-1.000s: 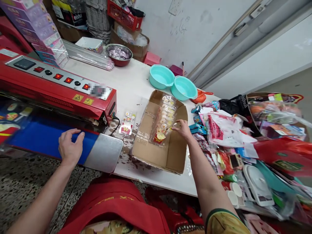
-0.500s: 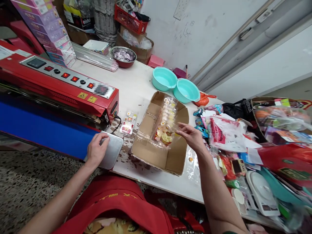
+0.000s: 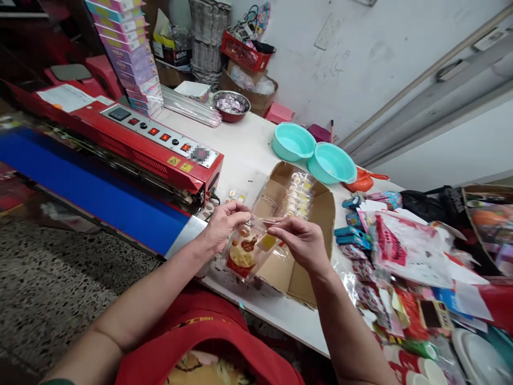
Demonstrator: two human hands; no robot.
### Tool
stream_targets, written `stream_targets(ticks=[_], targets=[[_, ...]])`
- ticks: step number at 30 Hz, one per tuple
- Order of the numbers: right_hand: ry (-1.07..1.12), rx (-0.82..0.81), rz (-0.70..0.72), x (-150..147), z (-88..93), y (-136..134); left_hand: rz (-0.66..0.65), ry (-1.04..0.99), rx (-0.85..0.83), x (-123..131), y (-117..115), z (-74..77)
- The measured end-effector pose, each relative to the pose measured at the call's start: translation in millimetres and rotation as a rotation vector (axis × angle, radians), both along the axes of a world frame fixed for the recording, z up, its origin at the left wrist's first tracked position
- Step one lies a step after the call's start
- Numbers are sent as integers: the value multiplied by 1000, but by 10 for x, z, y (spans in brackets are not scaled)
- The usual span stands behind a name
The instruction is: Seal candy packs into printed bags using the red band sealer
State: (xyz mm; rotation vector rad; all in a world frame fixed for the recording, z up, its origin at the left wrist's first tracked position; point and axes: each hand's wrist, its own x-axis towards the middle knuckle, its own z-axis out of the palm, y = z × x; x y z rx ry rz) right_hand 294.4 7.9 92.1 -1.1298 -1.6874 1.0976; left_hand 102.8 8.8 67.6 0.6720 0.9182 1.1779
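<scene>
A clear plastic bag (image 3: 241, 255) with small food-shaped pieces inside, red at its bottom, hangs between my hands. My left hand (image 3: 225, 227) pinches its upper left edge. My right hand (image 3: 301, 241) closes thumb and fingers on its upper right edge. Behind and below my right hand stands an open cardboard box (image 3: 276, 182), holding a row of similar filled bags (image 3: 298, 195). Another small clear packet (image 3: 236, 195) lies on the table just beyond my left hand, partly hidden by it.
At the left is a red sealing machine (image 3: 160, 155) with a blue conveyor belt (image 3: 92, 187). Two turquoise basins (image 3: 294, 140) and a metal bowl (image 3: 231, 106) stand at the back. Bags, packets and a phone (image 3: 435, 314) clutter the right side. Stacked boxes (image 3: 132, 59) rise behind the machine.
My right hand has lifted a bag out of the cardboard box and brought it left. My left hand has left the machine's metal end plate and taken the bag's other edge. The view has shifted left.
</scene>
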Motion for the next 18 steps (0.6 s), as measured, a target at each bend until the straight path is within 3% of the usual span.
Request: stream_targets(ticks=[4,10,14,18], targets=[[134,-193,-3,-298,-347,128,149,31,-109,-236,-21,-213],[212,-387,-30,-739,-798,218,453,246,-85,-522,-9,-716],[226,-447,-55,-1021,-1058,230,500,285,-131,-736,34,-969],[338,-551,-140,-1263,-1311,308,477,168,-314,-919,157,-1147]])
